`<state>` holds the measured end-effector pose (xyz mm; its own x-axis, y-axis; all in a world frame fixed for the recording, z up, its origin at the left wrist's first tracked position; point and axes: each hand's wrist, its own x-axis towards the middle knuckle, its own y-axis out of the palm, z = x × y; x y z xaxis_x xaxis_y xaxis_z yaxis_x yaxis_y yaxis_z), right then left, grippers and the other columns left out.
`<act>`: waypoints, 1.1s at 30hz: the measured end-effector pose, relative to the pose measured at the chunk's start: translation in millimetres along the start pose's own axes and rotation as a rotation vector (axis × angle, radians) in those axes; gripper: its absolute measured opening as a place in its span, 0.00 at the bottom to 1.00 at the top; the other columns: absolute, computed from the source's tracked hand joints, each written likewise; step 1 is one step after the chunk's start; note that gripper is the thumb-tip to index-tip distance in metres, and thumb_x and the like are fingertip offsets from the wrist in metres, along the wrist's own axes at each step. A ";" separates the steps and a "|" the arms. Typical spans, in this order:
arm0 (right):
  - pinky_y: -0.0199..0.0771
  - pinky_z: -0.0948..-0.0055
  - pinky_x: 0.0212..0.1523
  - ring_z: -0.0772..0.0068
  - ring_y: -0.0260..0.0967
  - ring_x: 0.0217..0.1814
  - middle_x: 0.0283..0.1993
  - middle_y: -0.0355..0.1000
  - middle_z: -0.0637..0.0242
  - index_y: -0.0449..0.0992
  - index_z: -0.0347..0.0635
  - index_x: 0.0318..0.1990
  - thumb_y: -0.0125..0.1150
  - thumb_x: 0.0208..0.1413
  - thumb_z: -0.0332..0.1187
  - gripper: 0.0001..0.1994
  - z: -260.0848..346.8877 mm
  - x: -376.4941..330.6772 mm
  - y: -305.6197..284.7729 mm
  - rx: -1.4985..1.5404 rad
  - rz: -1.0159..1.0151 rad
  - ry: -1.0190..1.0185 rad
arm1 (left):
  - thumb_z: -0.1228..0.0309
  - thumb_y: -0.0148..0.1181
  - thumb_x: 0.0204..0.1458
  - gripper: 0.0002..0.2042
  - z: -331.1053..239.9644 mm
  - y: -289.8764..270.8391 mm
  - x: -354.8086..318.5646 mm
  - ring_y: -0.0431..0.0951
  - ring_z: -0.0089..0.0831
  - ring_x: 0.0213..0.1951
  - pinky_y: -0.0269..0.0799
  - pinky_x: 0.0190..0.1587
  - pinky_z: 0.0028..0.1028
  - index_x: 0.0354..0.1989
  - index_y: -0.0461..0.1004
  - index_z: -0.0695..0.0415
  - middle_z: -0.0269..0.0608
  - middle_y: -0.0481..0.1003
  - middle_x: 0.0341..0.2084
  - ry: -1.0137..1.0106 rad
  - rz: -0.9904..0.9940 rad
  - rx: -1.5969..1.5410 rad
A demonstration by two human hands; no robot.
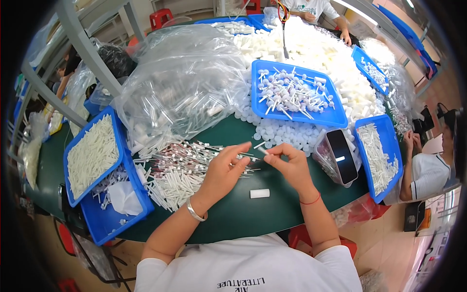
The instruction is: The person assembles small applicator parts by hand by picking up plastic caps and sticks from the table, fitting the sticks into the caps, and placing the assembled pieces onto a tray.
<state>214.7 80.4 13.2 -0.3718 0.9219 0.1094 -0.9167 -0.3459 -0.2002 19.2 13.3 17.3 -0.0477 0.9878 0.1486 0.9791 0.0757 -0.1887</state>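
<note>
Fingers hide most of a thin white plastic stick, pinched between left hand and right hand; near it lies a short white plastic tube.

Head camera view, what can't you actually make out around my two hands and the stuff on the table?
- Thin white piece between left hand and right hand: too small, and the fingers cover most of it.
- Clear bag: glare and folds blur its contents.
- Phone: screen dark, only a reflection.
- Far trays: bent and cut off by the fisheye rim.
- Near table edge: hidden by both forearms.
</note>
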 end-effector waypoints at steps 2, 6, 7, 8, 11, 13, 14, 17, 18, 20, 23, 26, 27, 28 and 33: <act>0.69 0.82 0.37 0.83 0.70 0.35 0.35 0.76 0.68 0.78 0.34 0.37 0.65 0.52 0.27 0.07 -1.6 2.8 -1.2 0.248 0.014 0.115 | 0.72 0.55 0.57 0.16 7.0 5.7 2.9 0.71 0.16 0.30 0.69 0.32 0.17 0.54 0.72 0.60 0.39 0.75 0.41 0.047 0.041 0.038; 0.69 0.82 0.38 0.82 0.71 0.36 0.34 0.76 0.67 0.77 0.34 0.40 0.63 0.53 0.26 0.08 -2.4 4.1 -0.2 0.479 0.074 0.160 | 0.72 0.58 0.55 0.11 -1.3 16.0 8.8 0.73 0.18 0.30 0.69 0.31 0.20 0.46 0.78 0.60 0.37 0.77 0.36 0.050 0.055 0.114; 0.69 0.83 0.38 0.82 0.70 0.36 0.34 0.76 0.68 0.77 0.35 0.41 0.63 0.53 0.26 0.08 -3.6 3.6 0.5 0.517 0.095 0.163 | 0.72 0.59 0.55 0.11 -2.2 16.0 9.9 0.73 0.18 0.29 0.68 0.30 0.20 0.45 0.78 0.60 0.37 0.77 0.33 0.030 0.070 0.170; 0.69 0.83 0.38 0.82 0.70 0.36 0.34 0.76 0.68 0.77 0.35 0.41 0.63 0.53 0.26 0.08 -5.2 2.6 0.2 0.517 0.095 0.161 | 0.72 0.59 0.55 0.11 -0.7 16.4 10.9 0.73 0.18 0.29 0.68 0.30 0.20 0.45 0.78 0.60 0.37 0.77 0.33 0.032 0.070 0.171; 0.70 0.79 0.41 0.77 0.73 0.38 0.35 0.76 0.64 0.76 0.34 0.41 0.61 0.54 0.25 0.08 -12.8 -0.1 -1.4 0.395 0.083 0.156 | 0.72 0.60 0.51 0.09 7.4 18.4 16.1 0.77 0.33 0.27 0.71 0.32 0.27 0.39 0.79 0.61 0.43 0.77 0.29 0.004 0.049 0.243; 0.67 0.83 0.36 0.84 0.69 0.35 0.34 0.75 0.70 0.78 0.35 0.39 0.63 0.53 0.26 0.07 -18.0 -0.4 -3.1 0.268 0.005 0.138 | 0.72 0.60 0.51 0.07 10.2 19.8 20.6 0.77 0.34 0.27 0.71 0.31 0.28 0.35 0.79 0.62 0.43 0.76 0.28 -0.042 0.060 0.211; 0.67 0.83 0.36 0.84 0.69 0.35 0.34 0.75 0.70 0.78 0.35 0.39 0.63 0.53 0.26 0.07 -19.9 1.4 -4.8 0.270 0.001 0.137 | 0.72 0.60 0.53 0.08 13.8 18.5 25.2 0.75 0.21 0.24 0.68 0.27 0.22 0.35 0.78 0.64 0.39 0.75 0.27 0.004 0.080 0.247; 0.67 0.80 0.42 0.79 0.70 0.37 0.35 0.75 0.66 0.77 0.35 0.40 0.62 0.53 0.27 0.08 -18.8 7.0 -14.2 0.365 -0.230 0.131 | 0.72 0.59 0.52 0.07 35.3 16.5 47.2 0.77 0.28 0.26 0.71 0.30 0.26 0.35 0.76 0.63 0.41 0.75 0.30 -0.022 0.059 0.333; 0.67 0.80 0.42 0.79 0.70 0.37 0.35 0.75 0.66 0.77 0.35 0.40 0.62 0.53 0.27 0.08 -19.3 7.5 -17.9 0.364 -0.237 0.127 | 0.72 0.60 0.51 0.07 41.1 17.9 55.5 0.77 0.32 0.27 0.71 0.31 0.29 0.36 0.76 0.62 0.42 0.75 0.31 0.076 0.013 0.456; 0.67 0.80 0.42 0.79 0.69 0.37 0.35 0.76 0.65 0.77 0.35 0.41 0.62 0.53 0.29 0.09 -23.8 11.2 -24.0 0.418 -0.330 0.117 | 0.73 0.61 0.48 0.08 51.6 26.4 71.2 0.75 0.42 0.33 0.71 0.38 0.35 0.37 0.74 0.60 0.45 0.73 0.33 0.156 -0.035 0.633; 0.66 0.80 0.41 0.79 0.69 0.36 0.35 0.75 0.66 0.77 0.34 0.41 0.63 0.53 0.29 0.10 -29.2 10.5 -24.4 0.437 -0.344 0.109 | 0.73 0.62 0.47 0.09 65.2 37.7 86.9 0.75 0.43 0.35 0.71 0.39 0.37 0.37 0.74 0.60 0.46 0.73 0.33 0.331 -0.022 0.705; 0.66 0.80 0.41 0.79 0.69 0.36 0.35 0.75 0.66 0.77 0.34 0.41 0.63 0.52 0.28 0.10 -28.5 10.6 -21.7 0.457 -0.338 0.104 | 0.76 0.60 0.46 0.11 74.9 35.1 93.0 0.74 0.45 0.38 0.71 0.42 0.37 0.39 0.73 0.60 0.47 0.73 0.34 0.308 -0.002 0.687; 0.66 0.80 0.41 0.79 0.69 0.37 0.35 0.75 0.67 0.77 0.35 0.41 0.63 0.52 0.28 0.10 -28.3 10.9 -20.7 0.473 -0.332 0.105 | 0.76 0.60 0.46 0.12 77.4 32.2 93.2 0.74 0.44 0.39 0.71 0.42 0.36 0.41 0.73 0.61 0.47 0.73 0.35 0.299 -0.001 0.675; 0.66 0.80 0.41 0.79 0.69 0.37 0.35 0.75 0.67 0.77 0.35 0.41 0.63 0.52 0.28 0.10 -30.0 10.4 -22.4 0.471 -0.341 0.102 | 0.76 0.60 0.46 0.12 71.4 31.6 91.9 0.74 0.44 0.39 0.71 0.42 0.36 0.41 0.73 0.61 0.47 0.73 0.35 0.306 0.005 0.672; 0.67 0.80 0.42 0.79 0.69 0.37 0.35 0.75 0.67 0.78 0.36 0.41 0.63 0.52 0.26 0.09 -23.8 6.2 -18.7 0.501 -0.271 0.118 | 0.75 0.56 0.56 0.18 32.8 23.7 62.3 0.77 0.26 0.42 0.74 0.46 0.22 0.55 0.69 0.65 0.42 0.75 0.42 -0.466 0.137 -0.509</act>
<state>233.0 96.7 -5.5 -0.1217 0.9923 -0.0224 -0.9449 -0.1089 0.3086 32.9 81.1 -9.8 0.1147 0.9479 -0.2973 0.9477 -0.0147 0.3188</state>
